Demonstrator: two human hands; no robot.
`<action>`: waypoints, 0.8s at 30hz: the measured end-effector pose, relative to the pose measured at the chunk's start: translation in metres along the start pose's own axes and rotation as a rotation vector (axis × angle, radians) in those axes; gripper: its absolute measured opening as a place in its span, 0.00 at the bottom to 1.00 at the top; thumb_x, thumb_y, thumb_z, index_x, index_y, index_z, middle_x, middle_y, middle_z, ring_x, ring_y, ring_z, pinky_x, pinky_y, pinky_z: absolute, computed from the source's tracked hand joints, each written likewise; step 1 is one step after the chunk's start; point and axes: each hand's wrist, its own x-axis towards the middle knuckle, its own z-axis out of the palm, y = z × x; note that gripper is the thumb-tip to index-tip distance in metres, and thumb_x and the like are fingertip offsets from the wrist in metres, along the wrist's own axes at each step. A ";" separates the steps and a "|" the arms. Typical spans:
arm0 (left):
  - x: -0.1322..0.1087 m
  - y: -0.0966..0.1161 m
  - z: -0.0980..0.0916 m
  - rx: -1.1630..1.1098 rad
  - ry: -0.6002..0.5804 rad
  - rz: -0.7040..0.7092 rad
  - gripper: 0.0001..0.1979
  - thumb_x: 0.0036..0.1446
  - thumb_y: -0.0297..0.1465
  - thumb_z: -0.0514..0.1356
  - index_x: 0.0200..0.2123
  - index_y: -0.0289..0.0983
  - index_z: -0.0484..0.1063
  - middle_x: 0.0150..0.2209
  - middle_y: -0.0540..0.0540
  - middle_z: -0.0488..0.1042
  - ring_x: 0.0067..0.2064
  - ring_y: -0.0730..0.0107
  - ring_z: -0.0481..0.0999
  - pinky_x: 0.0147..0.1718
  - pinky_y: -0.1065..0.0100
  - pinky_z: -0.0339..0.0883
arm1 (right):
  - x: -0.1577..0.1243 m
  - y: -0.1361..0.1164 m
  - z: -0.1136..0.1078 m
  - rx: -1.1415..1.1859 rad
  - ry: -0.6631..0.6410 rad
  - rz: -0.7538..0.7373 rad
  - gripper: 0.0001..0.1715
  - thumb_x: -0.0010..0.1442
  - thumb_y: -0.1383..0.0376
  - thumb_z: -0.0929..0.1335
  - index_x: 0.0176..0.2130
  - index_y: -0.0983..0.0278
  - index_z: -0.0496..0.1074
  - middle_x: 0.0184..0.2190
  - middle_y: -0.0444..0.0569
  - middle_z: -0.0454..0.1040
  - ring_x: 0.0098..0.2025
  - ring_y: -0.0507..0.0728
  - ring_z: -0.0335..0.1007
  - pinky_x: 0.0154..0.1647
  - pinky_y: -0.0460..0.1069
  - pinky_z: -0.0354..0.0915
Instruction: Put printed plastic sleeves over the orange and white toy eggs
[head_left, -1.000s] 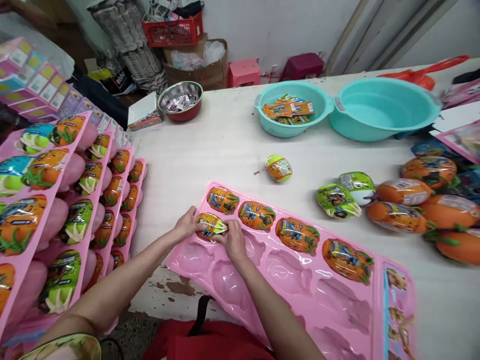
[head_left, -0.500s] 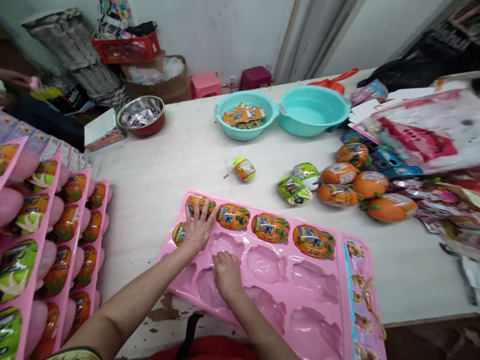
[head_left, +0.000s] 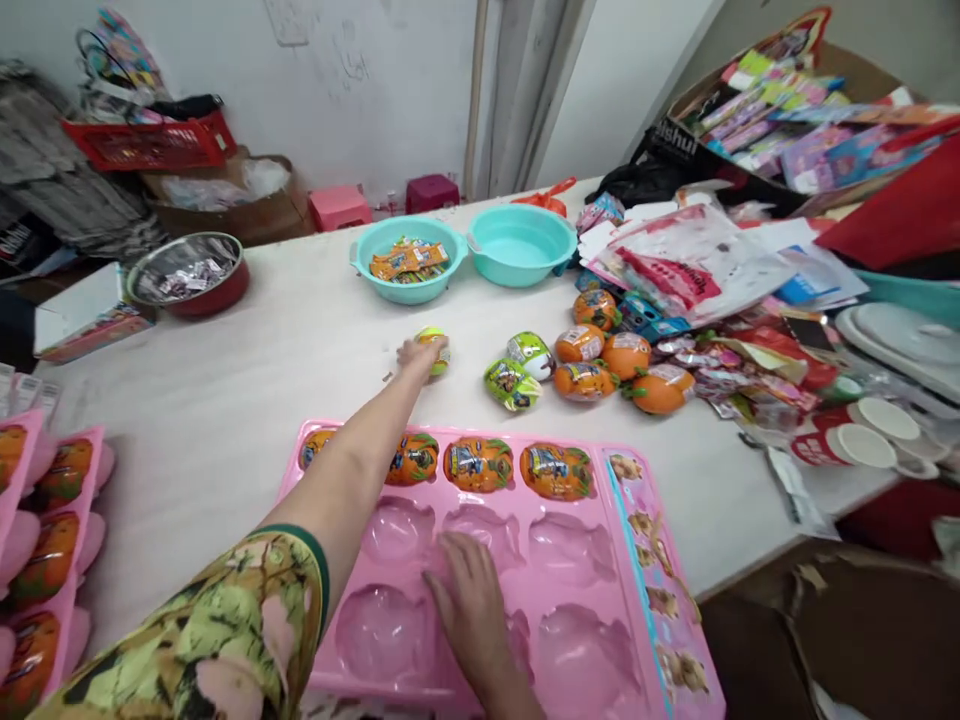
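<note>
My left hand [head_left: 417, 354] is stretched across the table to a small green-and-orange wrapped egg [head_left: 435, 362], its fingers closed over the near side of it. Below, my right hand [head_left: 472, 595] rests on the pink moulded plastic tray [head_left: 435, 575] with fingers extended, holding nothing. Along the tray's far row sit several orange wrapped eggs [head_left: 478, 464]; my left forearm covers part of that row. The tray's other visible hollows hold nothing. A printed card strip with a cord handle [head_left: 654, 560] runs down its right side.
Loose green eggs [head_left: 512, 385] and orange eggs [head_left: 585, 381] lie to the right. Behind stand a teal basin [head_left: 409, 290] with sachets, another teal basin [head_left: 517, 265] and a red metal bowl [head_left: 214, 300]. Filled pink trays [head_left: 94, 480] stand at left; packets and paper cups [head_left: 862, 445] crowd the right.
My left hand has left the tray's far left corner and reached forward to the small egg. My right hand has opened out on the tray. The view has turned right.
</note>
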 end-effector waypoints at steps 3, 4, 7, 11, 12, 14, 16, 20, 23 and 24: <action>-0.009 0.000 0.012 0.110 -0.045 -0.013 0.41 0.47 0.37 0.68 0.58 0.24 0.54 0.57 0.25 0.60 0.58 0.50 0.62 0.52 0.59 0.52 | -0.013 0.012 -0.010 -0.086 -0.048 0.089 0.32 0.56 0.55 0.71 0.56 0.62 0.63 0.50 0.57 0.71 0.52 0.68 0.65 0.53 0.64 0.62; -0.020 -0.003 0.008 0.154 -0.068 0.041 0.44 0.44 0.37 0.69 0.60 0.25 0.53 0.58 0.28 0.60 0.59 0.51 0.61 0.53 0.59 0.51 | -0.015 0.013 -0.010 -0.120 -0.075 0.118 0.37 0.53 0.52 0.73 0.56 0.63 0.63 0.51 0.59 0.70 0.54 0.70 0.64 0.55 0.66 0.59; -0.085 -0.024 -0.029 0.297 -0.170 0.393 0.54 0.35 0.39 0.74 0.63 0.31 0.52 0.59 0.34 0.60 0.59 0.48 0.59 0.57 0.58 0.49 | -0.014 0.008 -0.004 -0.184 -0.165 0.186 0.41 0.46 0.50 0.75 0.54 0.62 0.65 0.49 0.59 0.72 0.53 0.72 0.63 0.59 0.70 0.49; -0.205 -0.076 -0.078 0.422 -0.435 0.606 0.49 0.41 0.48 0.69 0.64 0.43 0.55 0.62 0.38 0.57 0.60 0.43 0.57 0.58 0.52 0.50 | 0.000 -0.003 0.007 -0.215 -0.271 0.227 0.38 0.44 0.53 0.77 0.50 0.64 0.68 0.43 0.56 0.73 0.47 0.68 0.66 0.57 0.67 0.52; -0.229 -0.090 -0.082 0.479 -0.487 0.610 0.40 0.45 0.49 0.67 0.61 0.46 0.62 0.60 0.38 0.59 0.59 0.42 0.58 0.57 0.49 0.50 | 0.003 -0.005 0.009 -0.227 -0.297 0.243 0.36 0.44 0.54 0.77 0.49 0.65 0.68 0.42 0.57 0.73 0.45 0.67 0.66 0.54 0.65 0.56; -0.261 -0.111 -0.079 0.573 -0.531 0.545 0.27 0.54 0.48 0.59 0.57 0.49 0.68 0.57 0.38 0.63 0.56 0.43 0.60 0.54 0.47 0.52 | 0.009 -0.005 0.012 -0.252 -0.348 0.270 0.33 0.44 0.56 0.77 0.46 0.66 0.70 0.40 0.57 0.72 0.44 0.66 0.66 0.47 0.59 0.62; -0.270 -0.124 -0.070 0.605 -0.522 0.479 0.22 0.58 0.46 0.56 0.55 0.50 0.70 0.57 0.37 0.63 0.56 0.42 0.59 0.54 0.45 0.50 | 0.013 -0.005 0.013 -0.272 -0.388 0.285 0.29 0.44 0.57 0.78 0.43 0.66 0.71 0.40 0.57 0.72 0.44 0.66 0.66 0.43 0.57 0.63; -0.256 -0.132 -0.062 0.513 -0.543 0.454 0.20 0.56 0.44 0.59 0.51 0.51 0.73 0.57 0.36 0.63 0.57 0.41 0.57 0.55 0.43 0.45 | 0.018 -0.008 0.007 -0.255 -0.446 0.275 0.24 0.46 0.58 0.77 0.41 0.67 0.72 0.38 0.56 0.72 0.43 0.65 0.67 0.42 0.56 0.64; -0.246 -0.128 -0.071 0.573 -0.623 0.521 0.21 0.55 0.46 0.59 0.52 0.50 0.73 0.55 0.35 0.64 0.56 0.42 0.59 0.54 0.43 0.48 | 0.020 -0.014 0.001 -0.263 -0.447 0.263 0.23 0.47 0.57 0.76 0.40 0.66 0.73 0.38 0.56 0.72 0.43 0.65 0.68 0.43 0.56 0.63; -0.243 -0.124 -0.076 0.615 -0.652 0.551 0.22 0.56 0.47 0.58 0.52 0.49 0.72 0.54 0.35 0.65 0.55 0.42 0.60 0.54 0.43 0.49 | 0.020 -0.015 0.000 -0.271 -0.447 0.265 0.23 0.47 0.57 0.76 0.41 0.66 0.73 0.39 0.56 0.72 0.44 0.65 0.68 0.43 0.56 0.63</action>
